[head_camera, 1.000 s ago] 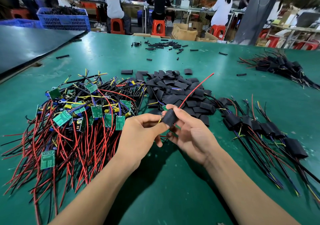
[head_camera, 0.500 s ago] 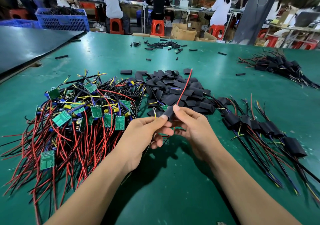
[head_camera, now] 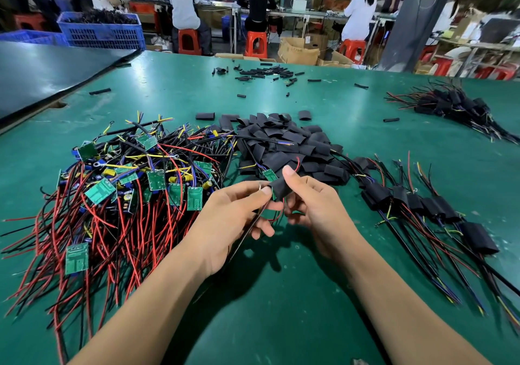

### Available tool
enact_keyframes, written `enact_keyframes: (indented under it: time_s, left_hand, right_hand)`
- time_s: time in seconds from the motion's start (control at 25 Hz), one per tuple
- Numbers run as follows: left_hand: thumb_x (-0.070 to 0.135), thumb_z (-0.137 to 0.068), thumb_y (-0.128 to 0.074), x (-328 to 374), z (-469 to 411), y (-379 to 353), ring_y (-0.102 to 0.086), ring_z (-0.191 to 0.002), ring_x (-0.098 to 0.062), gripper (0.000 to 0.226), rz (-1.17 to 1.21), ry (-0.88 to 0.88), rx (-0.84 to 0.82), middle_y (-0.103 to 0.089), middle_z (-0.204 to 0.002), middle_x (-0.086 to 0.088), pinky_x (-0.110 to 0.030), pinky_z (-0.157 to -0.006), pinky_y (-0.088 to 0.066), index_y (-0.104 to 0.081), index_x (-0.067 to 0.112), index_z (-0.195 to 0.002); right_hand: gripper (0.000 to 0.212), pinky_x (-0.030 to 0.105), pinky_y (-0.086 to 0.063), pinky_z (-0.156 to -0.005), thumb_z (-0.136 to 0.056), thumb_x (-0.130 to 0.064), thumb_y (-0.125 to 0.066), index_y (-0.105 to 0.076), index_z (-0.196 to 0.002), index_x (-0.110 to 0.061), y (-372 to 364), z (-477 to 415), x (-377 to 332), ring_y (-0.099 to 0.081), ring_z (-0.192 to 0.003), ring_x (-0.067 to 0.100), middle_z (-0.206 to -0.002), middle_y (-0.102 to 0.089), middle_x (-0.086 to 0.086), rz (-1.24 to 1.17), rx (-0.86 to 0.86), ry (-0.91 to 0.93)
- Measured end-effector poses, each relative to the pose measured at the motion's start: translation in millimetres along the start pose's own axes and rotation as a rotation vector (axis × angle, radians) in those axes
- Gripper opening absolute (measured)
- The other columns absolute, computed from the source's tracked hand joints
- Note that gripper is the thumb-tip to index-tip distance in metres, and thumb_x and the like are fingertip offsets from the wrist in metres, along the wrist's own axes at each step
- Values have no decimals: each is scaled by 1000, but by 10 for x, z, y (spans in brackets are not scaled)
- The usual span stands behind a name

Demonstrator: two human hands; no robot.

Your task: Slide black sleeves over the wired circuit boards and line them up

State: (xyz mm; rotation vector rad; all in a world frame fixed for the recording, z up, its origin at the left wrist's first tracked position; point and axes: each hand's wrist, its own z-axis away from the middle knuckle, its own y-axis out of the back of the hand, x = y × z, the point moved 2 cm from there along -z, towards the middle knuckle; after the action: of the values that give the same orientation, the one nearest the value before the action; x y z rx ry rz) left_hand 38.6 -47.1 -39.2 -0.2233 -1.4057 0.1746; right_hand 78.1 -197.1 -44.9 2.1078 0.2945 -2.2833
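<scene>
Nearest us, two bare forearms reach out over the green table [head_camera: 281, 294]. We hold one black sleeve [head_camera: 281, 188] just above the mat, between the two hands. The right hand [head_camera: 318, 210] pinches it, thumb upright on top and fingers curled beneath. A corner of one green circuit board [head_camera: 269, 175] sticks out of the sleeve's far end, so the board sits partly inside. The left hand [head_camera: 228, 218] pinches that board's wires [head_camera: 244, 241] between thumb and forefinger right at the sleeve's near mouth. The black leads trail down across its palm.

To our left lies one tangled heap of unsleeved boards [head_camera: 126, 190] with red, black and yellow leads. We count about ten green boards showing. To our right, at least six sleeved boards [head_camera: 422, 204] lie side by side in one row, their wires running toward us.

Just past the hands sits one pile of loose sleeves [head_camera: 284, 145], too many to count. Farther out are scattered short tube pieces [head_camera: 264, 72] and, at far right, a second heap of sleeved units [head_camera: 450, 103].

Off the table's far left, one blue crate [head_camera: 101, 35] holds dark parts we cannot identify. An open cardboard box [head_camera: 298, 51] stands on the floor, its contents hidden. At least three people sit on red stools [head_camera: 255, 44], backs to us.
</scene>
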Motion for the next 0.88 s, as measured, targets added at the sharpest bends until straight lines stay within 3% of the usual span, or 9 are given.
enact_keyframes:
  time_s: [0.24,0.48,0.68,0.88]
  left_hand:
    - [18,-90,-67,-22,-7,1,-61,-50,-17,16,34,-13,-62,-76,-97,-17,-20,-47,-44,-71,7,-101]
    - [14,-96,-58,-5,-18,21,-61,-49,-18,12,33,-4,-3,-76,-95,-14,-21,-48,-43,-67,6,-98]
    - [13,-97,-58,-18,-18,34,-66,-52,-17,8,0,-52,78,-77,-91,-13,-21,-49,-42,-63,7,-93]
    - [8,-91,-67,-27,-12,30,-70,-56,-21,4,-79,-201,202,-76,-78,-10,-20,-48,-47,-67,7,-88]
  right_hand:
    - [30,23,-38,-50,-87,-41,-76,-61,-69,-23,29,-1,-3,-44,-54,14,-57,-51,-3,41,73,184]
    - [13,18,-44,-54,-87,-20,-77,-65,-90,-15,8,13,-15,-55,-58,8,-68,-66,-9,78,2,216]
    - [14,16,-51,-76,-82,-25,-80,-72,-94,-26,31,64,-20,-68,-86,5,-91,-73,-13,460,176,472]
    - [13,17,-51,-75,-83,-29,-75,-76,-92,-19,12,84,0,-66,-83,1,-89,-74,-14,707,187,646]
